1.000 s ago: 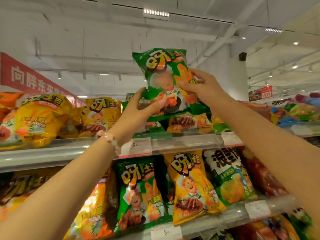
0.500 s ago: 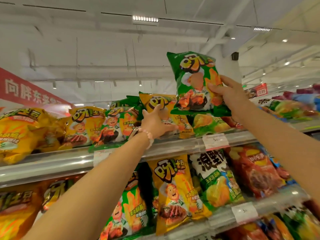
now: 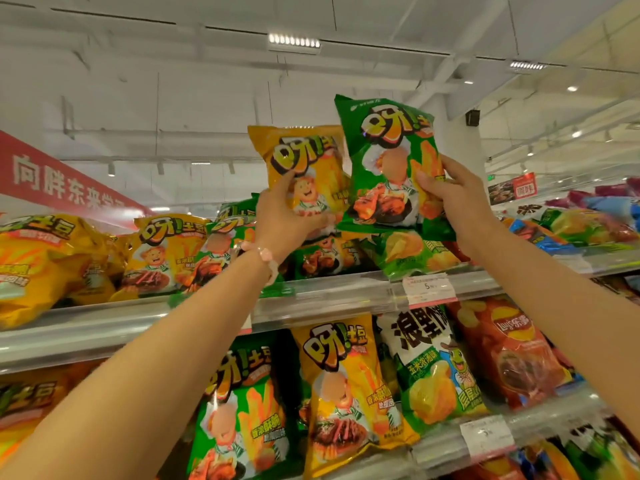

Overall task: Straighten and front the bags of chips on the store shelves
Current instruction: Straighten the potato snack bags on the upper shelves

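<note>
My left hand (image 3: 287, 220) grips a yellow chip bag (image 3: 304, 164) by its lower part and holds it upright above the top shelf (image 3: 346, 296). My right hand (image 3: 453, 195) grips a green chip bag (image 3: 384, 161) at its right edge, raised beside the yellow one and touching it. Both bags face me. Under them, on the top shelf, lie a green bag (image 3: 412, 251) and a darker bag (image 3: 322, 258), partly hidden by my hands.
More yellow bags (image 3: 166, 251) and a large yellow bag (image 3: 41, 268) lean on the top shelf to the left. The shelf below holds yellow (image 3: 346, 389), green (image 3: 242, 417), white-green (image 3: 429, 368) and red (image 3: 512, 351) bags. Price tags (image 3: 429, 287) hang on the rails.
My left hand has picked a yellow bag off the top shelf and lifted it up next to the green bag. My right hand still holds the green bag.
</note>
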Motion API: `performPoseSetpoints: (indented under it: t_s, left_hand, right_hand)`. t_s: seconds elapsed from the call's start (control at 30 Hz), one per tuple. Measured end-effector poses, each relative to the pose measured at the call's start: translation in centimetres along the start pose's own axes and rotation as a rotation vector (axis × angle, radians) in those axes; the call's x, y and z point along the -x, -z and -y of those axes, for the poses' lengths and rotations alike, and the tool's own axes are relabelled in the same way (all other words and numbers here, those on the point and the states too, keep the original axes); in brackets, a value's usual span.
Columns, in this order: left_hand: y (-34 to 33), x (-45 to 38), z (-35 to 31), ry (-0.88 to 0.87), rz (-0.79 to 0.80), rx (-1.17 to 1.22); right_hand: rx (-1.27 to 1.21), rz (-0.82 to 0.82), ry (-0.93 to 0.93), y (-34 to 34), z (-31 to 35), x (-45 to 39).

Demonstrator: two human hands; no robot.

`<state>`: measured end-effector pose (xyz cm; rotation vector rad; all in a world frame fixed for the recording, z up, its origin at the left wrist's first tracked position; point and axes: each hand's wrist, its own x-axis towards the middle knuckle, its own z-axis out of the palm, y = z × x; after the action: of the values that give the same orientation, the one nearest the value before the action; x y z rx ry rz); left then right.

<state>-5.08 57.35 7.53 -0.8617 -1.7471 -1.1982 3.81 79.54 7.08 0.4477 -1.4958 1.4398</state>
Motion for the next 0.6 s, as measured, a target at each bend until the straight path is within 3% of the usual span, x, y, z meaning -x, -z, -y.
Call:
performPoseSetpoints:
  t_s: [0.6]
  left_hand:
    - [23.0,2.5,4.5,0.225,-0.001,-0.018]
  right_hand:
    - [-0.137,0.144,-0.065,-13.0,-1.1,2.0]
